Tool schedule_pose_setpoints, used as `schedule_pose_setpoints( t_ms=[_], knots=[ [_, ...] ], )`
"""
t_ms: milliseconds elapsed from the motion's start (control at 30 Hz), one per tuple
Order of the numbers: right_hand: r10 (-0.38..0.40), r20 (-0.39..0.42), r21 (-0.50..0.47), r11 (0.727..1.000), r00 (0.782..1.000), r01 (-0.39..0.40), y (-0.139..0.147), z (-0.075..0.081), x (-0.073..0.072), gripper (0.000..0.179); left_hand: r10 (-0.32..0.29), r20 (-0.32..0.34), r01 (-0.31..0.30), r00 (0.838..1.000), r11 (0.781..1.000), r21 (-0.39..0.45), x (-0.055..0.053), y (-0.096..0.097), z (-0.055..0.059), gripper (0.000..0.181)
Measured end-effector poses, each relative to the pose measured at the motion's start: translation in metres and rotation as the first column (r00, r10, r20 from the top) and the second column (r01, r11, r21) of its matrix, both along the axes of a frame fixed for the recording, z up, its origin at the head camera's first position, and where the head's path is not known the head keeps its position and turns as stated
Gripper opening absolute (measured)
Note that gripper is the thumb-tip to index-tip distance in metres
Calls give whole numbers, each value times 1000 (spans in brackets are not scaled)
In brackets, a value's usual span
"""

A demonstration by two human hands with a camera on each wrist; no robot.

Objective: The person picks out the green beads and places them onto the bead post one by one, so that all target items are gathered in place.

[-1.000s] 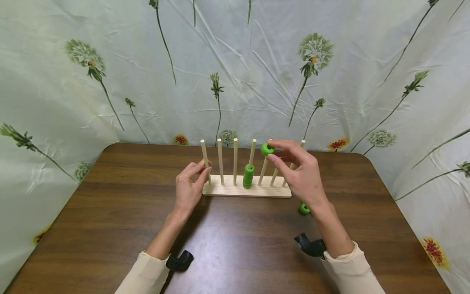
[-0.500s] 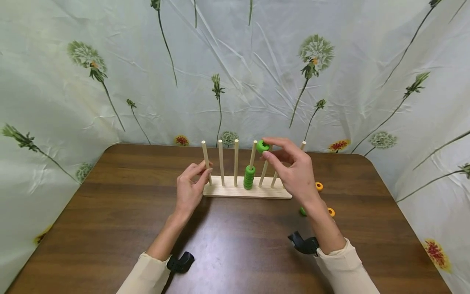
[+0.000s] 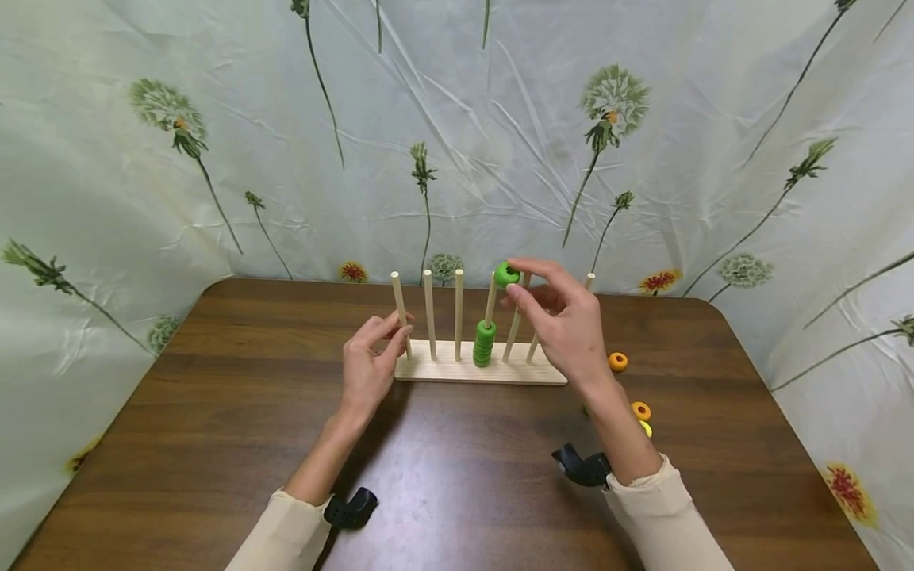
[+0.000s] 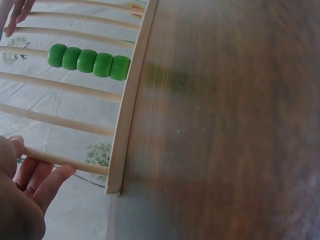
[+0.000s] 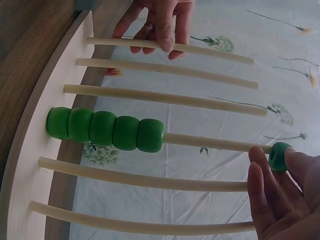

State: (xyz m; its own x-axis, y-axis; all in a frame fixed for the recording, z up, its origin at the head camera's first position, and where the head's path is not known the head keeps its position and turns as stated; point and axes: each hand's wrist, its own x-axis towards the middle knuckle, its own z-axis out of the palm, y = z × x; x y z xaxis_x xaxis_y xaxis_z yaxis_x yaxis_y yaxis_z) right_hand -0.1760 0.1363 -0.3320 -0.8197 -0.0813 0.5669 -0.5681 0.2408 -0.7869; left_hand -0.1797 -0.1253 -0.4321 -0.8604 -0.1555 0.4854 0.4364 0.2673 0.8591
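A pale wooden stand (image 3: 443, 371) with several upright pegs stands on the table. Several green beads (image 3: 484, 345) are stacked at the bottom of its middle peg (image 5: 215, 142). My right hand (image 3: 571, 325) pinches another green bead (image 3: 507, 274) between thumb and fingers at that peg's top. In the right wrist view the held bead (image 5: 280, 156) is at the peg's tip; whether it is threaded on, I cannot tell. My left hand (image 3: 367, 361) pinches the leftmost peg (image 4: 75, 163) low down, between thumb and fingers.
Right of the stand lie orange beads (image 3: 617, 362) and a yellow bead (image 3: 646, 429), partly behind the right forearm. The brown table (image 3: 457, 476) meets a flower-printed cloth (image 3: 286, 119) at its far edge. Each wrist wears a black camera mount (image 3: 350, 509).
My right hand has moved left and slightly up, bringing the green bead to the middle peg's top. Orange and yellow beads have come into sight beside the forearm. The left hand keeps its grip.
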Motion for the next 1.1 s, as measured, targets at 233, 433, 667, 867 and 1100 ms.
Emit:
schedule_pose_setpoints(
  t_ms=[233, 433, 667, 867, 1100],
  knots=[
    [12, -11, 25, 1000, 1000, -12, -5, 3, -3, 34, 6, -12, -6, 1000, 1000, -7, 0, -1, 0, 18],
    [11, -19, 37, 999, 1000, -10, -8, 6, -4, 34, 12, -22, -12, 1000, 1000, -11, -1, -3, 0, 17],
    [8, -9, 61, 998, 1000, -8, -9, 6, -6, 33, 5, -4, -5, 1000, 1000, -2, -2, -2, 1, 18],
    [0, 6, 57, 998, 1000, -1, -7, 4, -1, 32, -3, -3, 3, 1000, 1000, 2, -1, -1, 1, 19],
    [2, -30, 35, 999, 1000, -1, 1, 3, 5, 28, 1, -11, -1, 1000, 1000, -1, 0, 0, 0, 18]
  ],
)
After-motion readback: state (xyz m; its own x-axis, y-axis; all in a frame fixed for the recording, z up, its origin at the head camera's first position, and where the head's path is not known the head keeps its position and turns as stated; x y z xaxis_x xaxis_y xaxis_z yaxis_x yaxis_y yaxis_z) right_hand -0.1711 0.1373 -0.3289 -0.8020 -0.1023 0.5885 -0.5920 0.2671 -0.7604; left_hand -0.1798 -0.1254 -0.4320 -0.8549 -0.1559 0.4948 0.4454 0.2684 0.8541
